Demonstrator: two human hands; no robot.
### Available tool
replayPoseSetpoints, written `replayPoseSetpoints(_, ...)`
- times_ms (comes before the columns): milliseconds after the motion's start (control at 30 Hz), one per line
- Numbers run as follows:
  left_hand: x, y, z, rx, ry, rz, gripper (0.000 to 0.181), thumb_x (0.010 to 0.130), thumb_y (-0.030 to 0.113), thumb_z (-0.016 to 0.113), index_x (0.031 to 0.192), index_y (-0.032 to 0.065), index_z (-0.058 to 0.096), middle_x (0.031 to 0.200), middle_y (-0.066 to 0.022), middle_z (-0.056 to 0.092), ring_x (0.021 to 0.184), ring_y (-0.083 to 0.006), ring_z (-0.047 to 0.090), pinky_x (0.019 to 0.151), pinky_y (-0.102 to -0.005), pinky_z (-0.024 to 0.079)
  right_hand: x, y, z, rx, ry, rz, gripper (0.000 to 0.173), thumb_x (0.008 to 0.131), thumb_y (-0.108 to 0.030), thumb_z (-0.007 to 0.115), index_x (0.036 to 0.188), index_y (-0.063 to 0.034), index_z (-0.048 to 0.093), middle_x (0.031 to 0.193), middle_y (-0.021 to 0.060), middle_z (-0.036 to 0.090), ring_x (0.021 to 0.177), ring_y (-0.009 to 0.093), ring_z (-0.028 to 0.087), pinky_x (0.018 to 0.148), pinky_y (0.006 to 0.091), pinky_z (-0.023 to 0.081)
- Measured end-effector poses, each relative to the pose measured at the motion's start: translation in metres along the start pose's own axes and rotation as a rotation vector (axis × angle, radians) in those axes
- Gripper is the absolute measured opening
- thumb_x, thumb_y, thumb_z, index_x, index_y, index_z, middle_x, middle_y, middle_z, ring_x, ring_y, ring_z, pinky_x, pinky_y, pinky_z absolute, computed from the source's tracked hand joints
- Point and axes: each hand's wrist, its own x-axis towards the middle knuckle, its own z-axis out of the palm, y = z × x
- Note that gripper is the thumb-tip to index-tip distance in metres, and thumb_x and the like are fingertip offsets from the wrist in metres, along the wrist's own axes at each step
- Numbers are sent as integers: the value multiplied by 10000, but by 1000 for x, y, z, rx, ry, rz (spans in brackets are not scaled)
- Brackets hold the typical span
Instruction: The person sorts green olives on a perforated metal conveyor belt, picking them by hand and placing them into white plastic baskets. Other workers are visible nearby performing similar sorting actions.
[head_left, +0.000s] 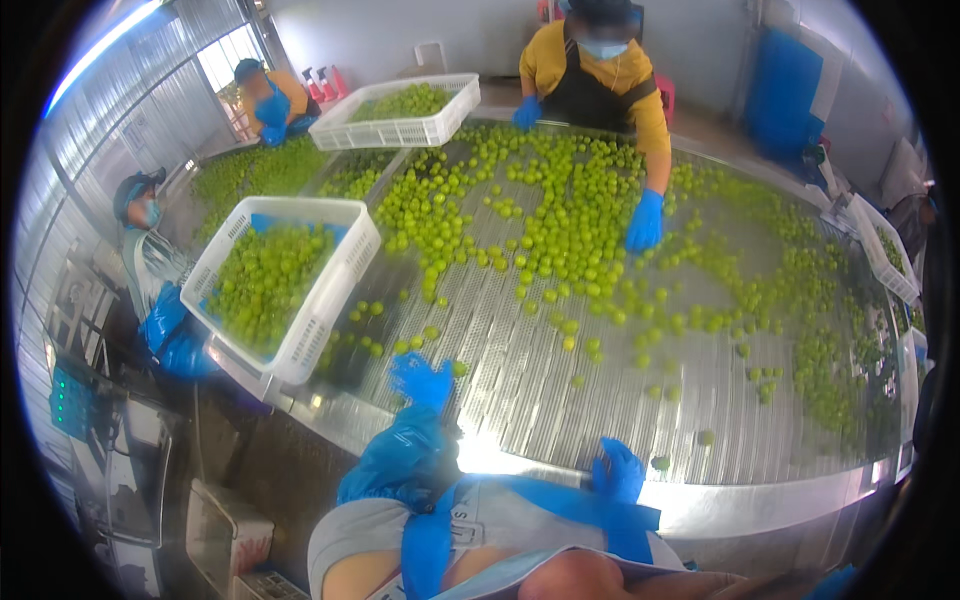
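My left hand (421, 381), in a blue glove and a blue plastic sleeve cover, is over the near left part of a slatted metal sorting table. Its fingers look spread and slightly blurred, with no fruit visible in them. One round green fruit (459, 368) lies right beside it, and a few more lie just beyond its fingertips. My right hand (619, 472), also blue-gloved, is at the near metal rim (720, 499) of the table. Its fingers are partly bent, and its palm is hidden. Many round green fruits (574, 217) cover the table's middle and far side.
A white plastic crate (326, 319) of green fruits sits at the left, another white crate (397, 135) farther back. Across the table, a co-worker's gloved hand (645, 221) reaches among the fruits. Two other people work at the left. A white crate (885, 255) stands at the right edge.
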Motion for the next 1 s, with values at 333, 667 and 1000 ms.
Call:
replayPoseSetpoints(333,-87,96,18,-190,-100,990,941,851,533,656,1550,73,225,1594,-292,62,1470,-487,74,1179,-607,67,-2,-19,8,147,-15,37,305,836,-98,665,1141,-74,667,1107,165,681,967,358,661,848,435,532)
replayPoseSetpoints(667,55,-51,9,-15,153,268,982,846,627,613,1554,75,217,1591,-277,139,1460,-479,154,1174,-592,144,-12,-17,45,337,-35,186,300,825,-59,678,1124,-53,673,1052,161,695,948,330,680,827,401,544)
replayPoseSetpoints(1000,-65,35,-58,129,-318,905,1020,806,498,746,1549,54,206,1593,-269,100,1404,-434,319,1151,-476,314,-8,-28,60,298,-31,136,247,862,-92,650,1105,-60,684,1058,170,698,956,329,685,857,398,546)
